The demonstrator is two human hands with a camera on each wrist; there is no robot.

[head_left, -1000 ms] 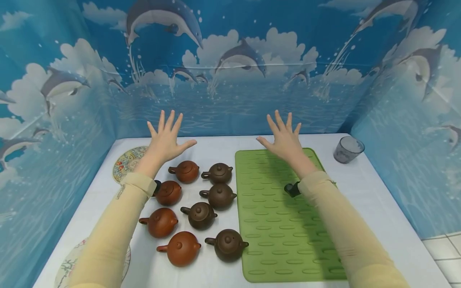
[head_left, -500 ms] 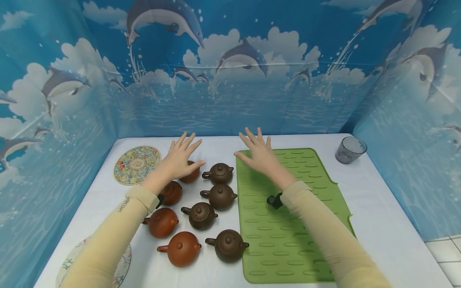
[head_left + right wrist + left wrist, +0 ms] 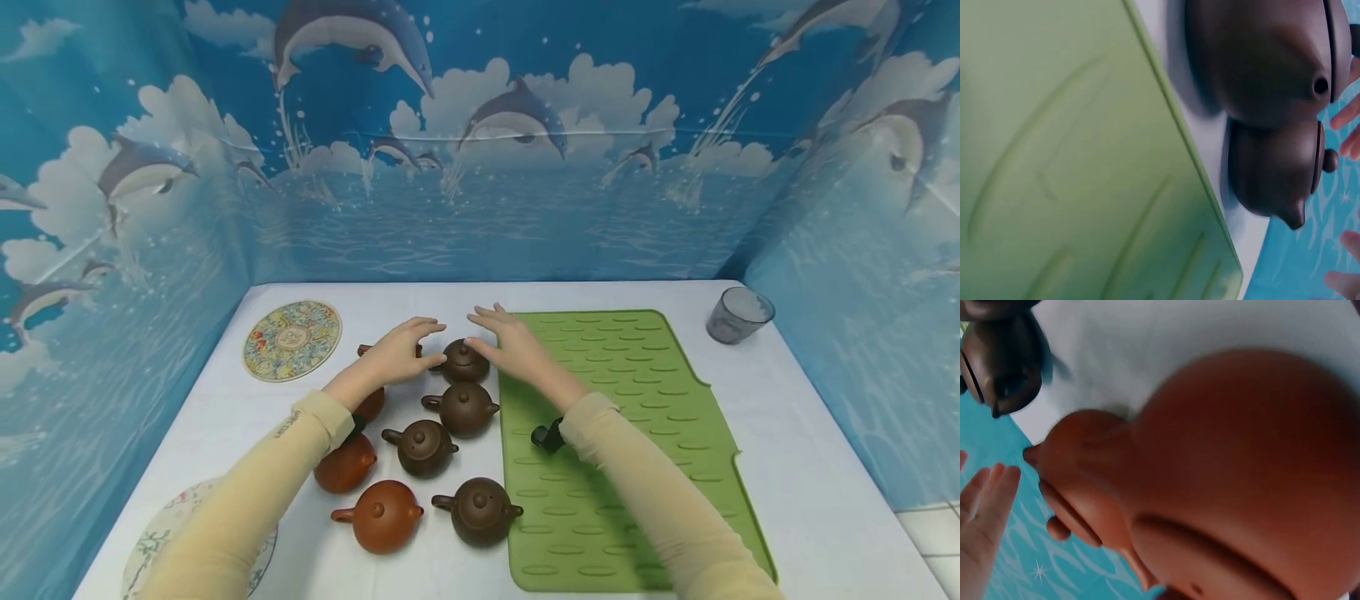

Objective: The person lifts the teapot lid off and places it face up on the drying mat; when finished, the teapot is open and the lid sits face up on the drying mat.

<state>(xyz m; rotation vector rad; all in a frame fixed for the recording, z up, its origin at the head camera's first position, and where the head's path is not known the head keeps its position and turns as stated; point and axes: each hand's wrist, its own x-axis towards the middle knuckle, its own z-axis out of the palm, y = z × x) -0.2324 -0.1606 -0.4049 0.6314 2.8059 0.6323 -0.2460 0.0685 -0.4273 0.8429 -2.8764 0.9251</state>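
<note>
1. Left hand (image 3: 396, 354): released, fingers extended forward, thumb toward the right; it hovers over the farthest reddish-brown teapot (image 3: 1072, 464), which it largely covers in the head view.
2. Right hand (image 3: 516, 343): likewise released, fingers extended toward the left hand, at the left edge of the green mat (image 3: 637, 358).
3. Farthest dark teapot (image 3: 467, 368): upright on the white table (image 3: 817, 467), between and just below the two hands, its knob partly beside the right thumb. The head view does not settle whether the thumb touches it.
4. Other dark teapots: three stand nearer the wearer, the nearest (image 3: 482, 514) with its spout over the mat's edge.
5. Other reddish-brown teapots: three form a column to the left, the nearest (image 3: 386, 518) fully visible, two partly behind the left arm.
6. Surroundings: a patterned disc (image 3: 292, 340) at far left, a grey glass (image 3: 738, 317) at far right, and a dolphin-printed curtain (image 3: 517, 221) behind.
</note>
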